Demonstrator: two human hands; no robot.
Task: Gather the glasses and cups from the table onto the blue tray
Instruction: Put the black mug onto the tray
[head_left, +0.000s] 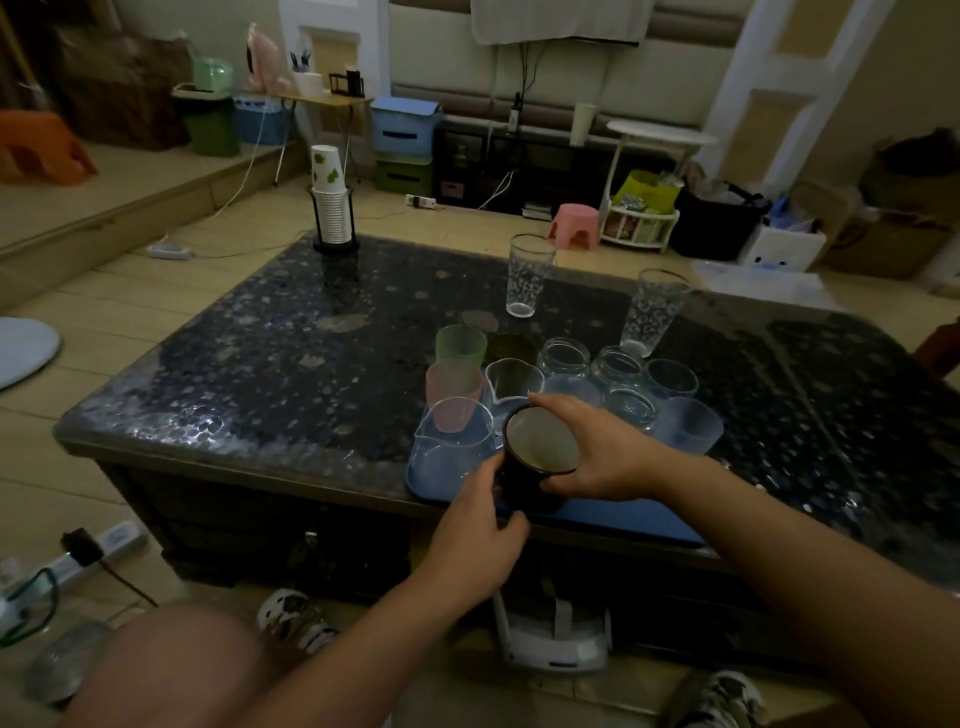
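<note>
Both hands curl round a dark mug (537, 460) at lower centre of the frame, left hand (480, 525) gripping its near side, right hand (587, 452) wrapping its rim and far side. The mug sits at the near edge of the blue tray (623, 512) (crowded with cups and jars behind). Two tall glasses (527, 275) (652, 317) stand on the desk (260, 364) beyond, upper right of centre.

A dim room with a pale tiled floor (156, 291). A dark speckled low table (291, 353) fills the middle. Behind it, a pink stool (574, 224), a white round side table (660, 136), stacked storage boxes (404, 143) and an orange stool (39, 148) against cream walls.
</note>
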